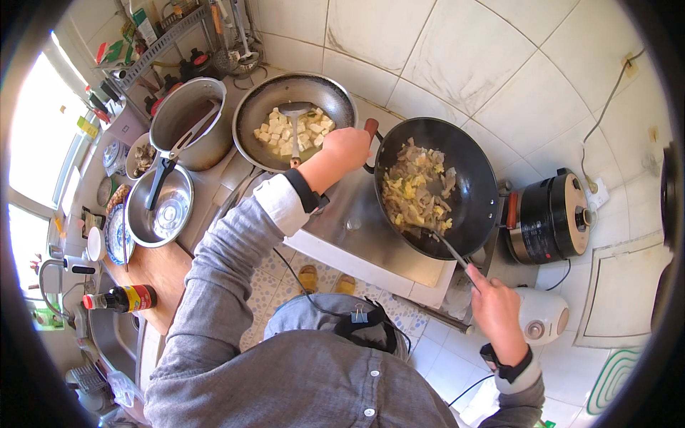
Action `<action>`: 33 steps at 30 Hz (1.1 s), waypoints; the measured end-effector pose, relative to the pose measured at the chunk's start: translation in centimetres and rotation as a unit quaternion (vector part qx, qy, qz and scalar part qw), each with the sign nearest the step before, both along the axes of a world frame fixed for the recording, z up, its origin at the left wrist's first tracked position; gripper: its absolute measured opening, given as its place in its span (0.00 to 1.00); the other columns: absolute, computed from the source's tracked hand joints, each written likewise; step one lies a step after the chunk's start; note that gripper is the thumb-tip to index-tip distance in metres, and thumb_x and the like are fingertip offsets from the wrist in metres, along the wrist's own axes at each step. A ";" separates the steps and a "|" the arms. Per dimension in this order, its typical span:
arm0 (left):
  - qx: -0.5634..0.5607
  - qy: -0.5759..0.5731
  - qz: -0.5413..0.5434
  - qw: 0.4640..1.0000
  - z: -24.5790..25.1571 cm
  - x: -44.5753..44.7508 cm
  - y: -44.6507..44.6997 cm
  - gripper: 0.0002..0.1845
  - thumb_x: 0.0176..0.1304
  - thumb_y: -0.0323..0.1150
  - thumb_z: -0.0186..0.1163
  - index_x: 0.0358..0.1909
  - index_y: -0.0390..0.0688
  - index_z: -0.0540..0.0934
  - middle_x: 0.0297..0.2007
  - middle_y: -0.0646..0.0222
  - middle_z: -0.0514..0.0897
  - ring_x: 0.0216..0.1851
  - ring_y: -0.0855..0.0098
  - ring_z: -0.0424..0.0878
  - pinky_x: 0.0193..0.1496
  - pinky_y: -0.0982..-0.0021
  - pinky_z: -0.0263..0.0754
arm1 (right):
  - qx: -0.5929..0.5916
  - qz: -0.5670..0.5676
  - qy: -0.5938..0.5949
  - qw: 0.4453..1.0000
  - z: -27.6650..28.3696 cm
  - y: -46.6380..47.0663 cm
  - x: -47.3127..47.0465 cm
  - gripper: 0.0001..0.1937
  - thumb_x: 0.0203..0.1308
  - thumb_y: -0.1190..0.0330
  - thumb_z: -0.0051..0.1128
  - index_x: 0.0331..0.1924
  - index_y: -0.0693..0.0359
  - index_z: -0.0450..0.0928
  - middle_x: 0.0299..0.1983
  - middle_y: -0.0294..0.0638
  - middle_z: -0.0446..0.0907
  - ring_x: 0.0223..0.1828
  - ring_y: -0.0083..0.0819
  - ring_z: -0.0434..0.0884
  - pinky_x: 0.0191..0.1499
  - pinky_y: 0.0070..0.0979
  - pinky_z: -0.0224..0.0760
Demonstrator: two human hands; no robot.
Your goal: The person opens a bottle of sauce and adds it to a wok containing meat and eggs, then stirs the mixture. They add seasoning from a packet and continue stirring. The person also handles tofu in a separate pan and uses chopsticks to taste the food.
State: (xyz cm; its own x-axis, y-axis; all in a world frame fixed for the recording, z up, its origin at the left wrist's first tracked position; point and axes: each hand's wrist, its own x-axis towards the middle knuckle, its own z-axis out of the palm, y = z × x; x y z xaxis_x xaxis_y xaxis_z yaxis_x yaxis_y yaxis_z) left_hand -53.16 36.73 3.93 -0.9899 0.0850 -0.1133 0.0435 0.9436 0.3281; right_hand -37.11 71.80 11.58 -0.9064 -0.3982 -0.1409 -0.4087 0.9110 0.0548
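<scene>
My left hand (pixel 348 151) is closed around the red-brown wooden side handle (pixel 371 127) of a black wok (pixel 471 160). Inside the wok lies a mix of yellow egg pieces and greyish-brown pieces (pixel 420 184), perhaps mushroom or meat. My right hand (pixel 495 305) grips a long metal turner (pixel 452 249), its blade down among the food near the wok's front rim and mostly hidden. Left of the wok, a second metal wok (pixel 257 107) holds white tofu cubes (pixel 278 128) in liquid. Another turner (pixel 295 120) rests in it, blade on the tofu.
A deep pressure-cooker pot (pixel 187 152) and a steel bowl (pixel 179 214) stand at the left. A capped sauce bottle (pixel 126 298) is on the wooden board (pixel 166 267) by the sink (pixel 109 331). Right of the wok are an electric cooker (pixel 546 219) and a white appliance (pixel 540 315).
</scene>
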 end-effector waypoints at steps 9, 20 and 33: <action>0.140 0.213 0.026 0.967 5.3 11.7 -1.7 0.18 0.58 0.39 0.61 0.50 0.47 0.77 0.33 0.61 0.83 0.34 0.56 0.81 0.37 0.58 0.75 | -0.013 -0.098 0.082 0.992 -3.3 2.2 -3.7 0.27 0.56 0.71 0.57 0.62 0.40 0.70 0.28 0.47 0.75 0.27 0.48 0.78 0.30 0.41 0.72; 0.286 0.160 0.195 0.924 5.4 21.7 -1.6 0.17 0.57 0.25 0.61 0.50 0.38 0.79 0.34 0.67 0.84 0.33 0.74 0.80 0.38 0.74 0.74 | -0.062 0.092 0.107 0.988 -7.7 -0.3 -8.5 0.28 0.55 0.76 0.52 0.61 0.40 0.71 0.28 0.43 0.68 0.24 0.43 0.76 0.26 0.38 0.71; 0.293 0.105 0.287 0.906 3.9 27.0 1.5 0.18 0.59 0.25 0.61 0.52 0.39 0.78 0.34 0.68 0.84 0.32 0.77 0.78 0.38 0.75 0.73 | -0.065 0.015 0.021 0.998 -8.2 0.6 -12.7 0.25 0.59 0.72 0.52 0.62 0.43 0.70 0.31 0.49 0.75 0.28 0.52 0.78 0.31 0.45 0.72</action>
State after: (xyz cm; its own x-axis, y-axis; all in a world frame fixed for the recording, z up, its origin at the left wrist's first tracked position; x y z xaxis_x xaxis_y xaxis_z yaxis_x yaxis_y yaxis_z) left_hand -26.16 38.21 7.81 -0.8844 -0.4663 -0.0191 -0.2801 0.4976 0.8209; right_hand -49.81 72.45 3.41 -0.8977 -0.4379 -0.0494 -0.4360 0.8988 -0.0451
